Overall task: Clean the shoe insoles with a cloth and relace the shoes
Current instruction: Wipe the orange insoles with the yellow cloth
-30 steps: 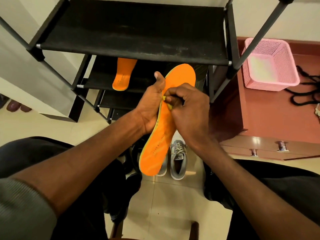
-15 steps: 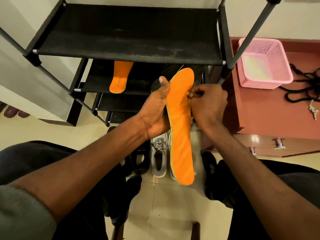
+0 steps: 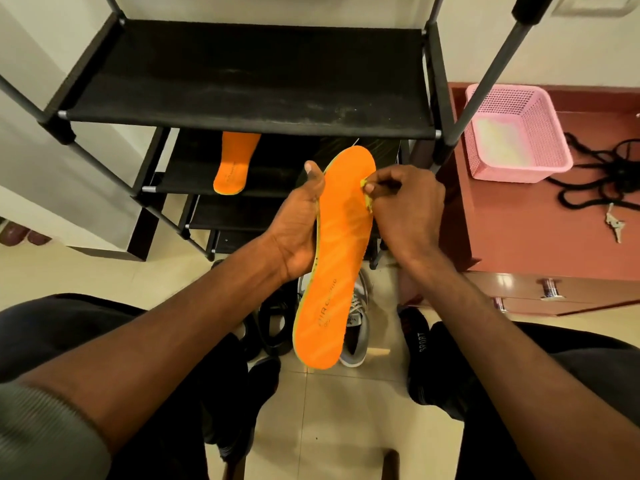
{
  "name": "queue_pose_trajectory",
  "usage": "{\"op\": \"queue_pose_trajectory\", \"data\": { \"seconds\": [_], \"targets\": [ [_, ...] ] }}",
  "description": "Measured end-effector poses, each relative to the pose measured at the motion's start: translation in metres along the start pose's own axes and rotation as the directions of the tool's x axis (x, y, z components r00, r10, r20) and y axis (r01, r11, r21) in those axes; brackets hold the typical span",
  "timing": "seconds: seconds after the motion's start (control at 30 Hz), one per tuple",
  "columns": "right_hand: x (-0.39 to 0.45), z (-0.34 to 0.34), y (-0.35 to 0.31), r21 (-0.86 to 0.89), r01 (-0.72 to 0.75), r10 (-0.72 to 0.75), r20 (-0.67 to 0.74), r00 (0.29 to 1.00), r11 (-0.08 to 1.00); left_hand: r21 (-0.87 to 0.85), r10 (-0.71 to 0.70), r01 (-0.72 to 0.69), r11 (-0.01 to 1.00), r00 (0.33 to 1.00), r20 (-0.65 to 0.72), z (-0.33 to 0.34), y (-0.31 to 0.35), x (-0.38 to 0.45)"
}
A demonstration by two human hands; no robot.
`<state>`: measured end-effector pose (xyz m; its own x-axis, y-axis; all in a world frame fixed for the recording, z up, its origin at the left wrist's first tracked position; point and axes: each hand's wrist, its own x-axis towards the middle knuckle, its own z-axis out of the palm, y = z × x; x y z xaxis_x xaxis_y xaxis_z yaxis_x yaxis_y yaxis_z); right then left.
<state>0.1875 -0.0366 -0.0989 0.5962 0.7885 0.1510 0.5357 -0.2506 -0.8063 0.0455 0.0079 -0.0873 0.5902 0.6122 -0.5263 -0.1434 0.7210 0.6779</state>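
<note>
An orange insole [image 3: 334, 258] is held upright in front of me, toe end up. My left hand [image 3: 299, 223] grips its left edge, thumb along the rim. My right hand [image 3: 405, 206] pinches a small yellow-green bit [image 3: 367, 194] at the insole's right edge near the toe; whether it is cloth or the insole's rim I cannot tell. A second orange insole [image 3: 233, 164] lies on the rack's second shelf. A grey laced sneaker [image 3: 356, 323] stands on the floor behind the held insole. Black laces [image 3: 599, 174] lie tangled on the red cabinet top.
A black shoe rack [image 3: 249, 81] stands straight ahead. To the right is a red-brown cabinet [image 3: 540, 244] with a pink basket [image 3: 516, 133] and keys [image 3: 614, 226]. Black sandals [image 3: 273, 327] sit on the tiled floor between my legs.
The insole has swung from a slant to nearly upright. My right hand slid from the insole's middle across to its right edge near the toe, still pinching.
</note>
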Motion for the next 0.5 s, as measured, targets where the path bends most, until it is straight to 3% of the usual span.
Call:
{"op": "queue_pose_trajectory", "data": {
  "seconds": [0.13, 0.23, 0.3, 0.37, 0.43, 0.5],
  "targets": [
    [-0.010, 0.005, -0.005, 0.061, 0.004, -0.015, 0.186, 0.982, 0.998, -0.007, 0.025, -0.025, 1.000, 1.000, -0.007, -0.002, 0.005, 0.001],
    [-0.032, 0.012, -0.017, 0.097, 0.141, -0.163, 0.286, 0.944, 0.985, -0.077, 0.026, -0.027, 0.997, 1.000, -0.013, -0.009, 0.005, 0.005],
    [-0.035, 0.015, -0.017, 0.050, 0.226, -0.231, 0.265, 0.936, 0.973, -0.115, 0.039, -0.040, 0.993, 0.999, -0.012, -0.012, 0.007, 0.006],
    [-0.024, 0.011, -0.011, 0.009, 0.207, -0.205, 0.178, 0.963, 0.978, -0.097, 0.061, -0.061, 0.993, 0.998, -0.008, -0.013, 0.009, 0.007],
    [-0.009, 0.003, -0.007, 0.149, 0.083, -0.095, 0.075, 0.993, 0.985, -0.071, 0.087, -0.088, 0.994, 0.996, -0.018, -0.012, 0.011, 0.008],
    [0.003, -0.005, -0.008, 0.317, -0.002, -0.018, 0.059, 0.998, 0.948, -0.074, 0.070, -0.070, 0.995, 0.998, -0.008, -0.013, 0.011, 0.009]
  ]
}}
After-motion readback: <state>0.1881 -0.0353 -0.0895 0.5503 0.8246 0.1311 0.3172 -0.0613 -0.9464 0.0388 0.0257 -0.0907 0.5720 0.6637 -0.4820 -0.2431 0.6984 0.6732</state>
